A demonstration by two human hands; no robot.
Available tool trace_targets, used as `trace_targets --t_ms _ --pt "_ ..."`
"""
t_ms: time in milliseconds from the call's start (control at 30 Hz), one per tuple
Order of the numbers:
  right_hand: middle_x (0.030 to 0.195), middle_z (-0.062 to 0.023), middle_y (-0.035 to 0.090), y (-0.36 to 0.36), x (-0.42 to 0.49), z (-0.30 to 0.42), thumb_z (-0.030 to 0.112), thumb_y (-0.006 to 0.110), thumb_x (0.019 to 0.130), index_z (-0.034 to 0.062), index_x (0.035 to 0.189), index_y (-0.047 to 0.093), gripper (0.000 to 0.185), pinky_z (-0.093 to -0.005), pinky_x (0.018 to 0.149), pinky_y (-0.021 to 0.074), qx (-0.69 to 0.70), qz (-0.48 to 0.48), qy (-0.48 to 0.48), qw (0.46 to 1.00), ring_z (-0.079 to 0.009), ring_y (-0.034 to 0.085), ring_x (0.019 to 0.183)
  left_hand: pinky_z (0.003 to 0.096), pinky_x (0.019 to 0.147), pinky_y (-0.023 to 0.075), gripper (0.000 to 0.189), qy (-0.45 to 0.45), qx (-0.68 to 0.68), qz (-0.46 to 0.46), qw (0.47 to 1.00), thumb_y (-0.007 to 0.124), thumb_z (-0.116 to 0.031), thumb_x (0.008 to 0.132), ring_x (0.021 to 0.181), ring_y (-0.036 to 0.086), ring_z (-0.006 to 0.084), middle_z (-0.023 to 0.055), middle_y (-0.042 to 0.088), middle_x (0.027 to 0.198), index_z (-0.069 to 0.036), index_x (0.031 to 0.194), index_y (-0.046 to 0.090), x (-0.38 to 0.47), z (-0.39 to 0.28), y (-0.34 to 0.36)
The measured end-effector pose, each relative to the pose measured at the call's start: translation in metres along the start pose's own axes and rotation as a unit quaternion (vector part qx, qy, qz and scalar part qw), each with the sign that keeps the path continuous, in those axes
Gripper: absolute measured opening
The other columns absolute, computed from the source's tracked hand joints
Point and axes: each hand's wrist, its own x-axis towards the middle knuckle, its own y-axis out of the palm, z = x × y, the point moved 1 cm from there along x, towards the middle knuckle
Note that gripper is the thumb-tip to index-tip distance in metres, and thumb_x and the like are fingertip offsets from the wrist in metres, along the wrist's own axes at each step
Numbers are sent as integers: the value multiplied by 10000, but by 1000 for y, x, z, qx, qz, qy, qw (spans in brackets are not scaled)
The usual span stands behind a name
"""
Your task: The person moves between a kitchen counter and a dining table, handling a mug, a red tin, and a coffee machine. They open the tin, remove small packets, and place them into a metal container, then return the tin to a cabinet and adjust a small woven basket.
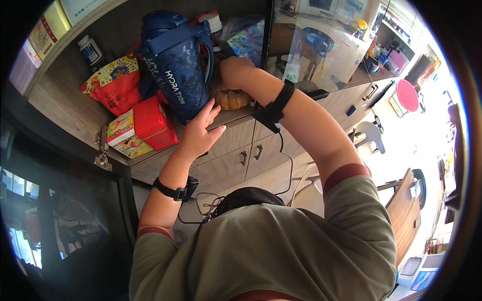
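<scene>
A large water bottle in a blue camouflage sleeve point(177, 71) leans tilted on the cabinet shelf, with a dark blue lid and a strap. My left hand point(199, 133) is beside its lower end, thumb and fingers apart, nothing in the palm. The fingertips are very close to the sleeve; whether they touch it I cannot tell. To the right of the bottle, my right hand point(236, 71) reaches into the shelf above a brown ribbed, pumpkin-like object point(231, 99). Its fingers are bent away from view, so what they hold is hidden.
Left of the bottle are a red bag point(116, 90), a red tin point(154, 122), small cartons point(126, 129) and a white-capped pill bottle point(90, 49). Behind my right hand lies a blue patterned plastic package point(246, 41). Glass doors point(316, 49) flank the shelf; a cable point(290, 161) hangs from my right wrist strap.
</scene>
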Motion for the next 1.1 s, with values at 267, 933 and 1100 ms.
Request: trace_targets --t_ms 267,933,1100 --pt "1044 -161 739 7 0 4 414 762 771 76 1005 771 411 -455 833 569 -13 -8 -13 1000 -344 699 1019 334 949 511 865 -42 -114 -29 992 706 -61 895 1101 631 229 188 622 1203 67 1548 154 10 9 18" --pt "1122 -166 731 1 -7 11 172 687 826 69 1069 763 274 -412 852 577 18 3 88 996 -322 704 1070 247 589 522 1033 -174 -219 -79 957 638 -10 867 657 617 123 84 648 920 21 1562 -125 58 -11 39" --pt "1094 -186 729 -1 -2 5 159 673 817 63 1039 766 259 -426 843 574 -10 -1 76 997 -342 708 1034 263 612 535 1012 -172 -223 -106 954 644 -14 818 788 610 142 90 578 1046 -12 1595 -5 62 -14 41"
